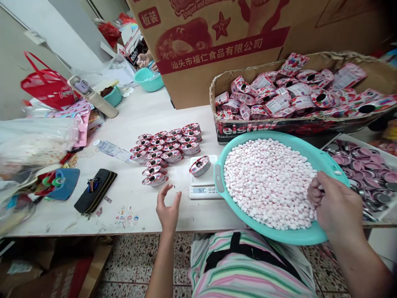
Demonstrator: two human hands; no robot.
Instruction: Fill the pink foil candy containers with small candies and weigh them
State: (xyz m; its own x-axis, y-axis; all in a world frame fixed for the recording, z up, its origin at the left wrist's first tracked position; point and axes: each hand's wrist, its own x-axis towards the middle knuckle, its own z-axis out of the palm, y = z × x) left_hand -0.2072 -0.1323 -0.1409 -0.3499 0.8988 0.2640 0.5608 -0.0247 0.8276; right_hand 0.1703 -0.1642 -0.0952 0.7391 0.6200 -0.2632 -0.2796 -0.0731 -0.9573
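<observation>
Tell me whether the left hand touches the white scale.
Apart: the head view shows bare tabletop between the left hand and the white scale.

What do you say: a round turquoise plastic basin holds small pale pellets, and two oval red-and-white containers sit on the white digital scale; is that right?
Not two: the head view shows one oval red-and-white container on the white digital scale. The round turquoise plastic basin does hold small pale pellets.

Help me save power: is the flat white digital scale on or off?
On: the scale shows digits on its small rectangular display.
</observation>
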